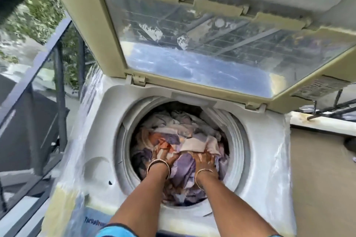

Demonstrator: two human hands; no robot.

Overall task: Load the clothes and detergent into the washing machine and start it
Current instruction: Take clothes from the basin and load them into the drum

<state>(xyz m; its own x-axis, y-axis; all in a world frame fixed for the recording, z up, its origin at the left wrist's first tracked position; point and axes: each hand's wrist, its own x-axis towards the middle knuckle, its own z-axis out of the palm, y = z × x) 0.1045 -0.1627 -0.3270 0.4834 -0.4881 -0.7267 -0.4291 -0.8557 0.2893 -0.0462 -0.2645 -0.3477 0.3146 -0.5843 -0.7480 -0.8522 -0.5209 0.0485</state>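
A white top-loading washing machine [265,152] stands in front of me with its glass lid [202,59] raised. Its round drum holds a pile of purple, white and orange clothes [179,134]. Both my arms reach down into the drum. My left hand [165,158] is pushed into the cloth at the near left, its fingers partly buried. My right hand [206,160] lies flat with fingers spread on purple cloth at the near right. Whether either hand grips the cloth cannot be told. No detergent is in view.
A dark metal railing with glass [38,86] runs along the left, trees beyond it. A beige ledge [319,125] and wall lie to the right of the machine. Clear plastic wrap covers the machine's sides [90,90].
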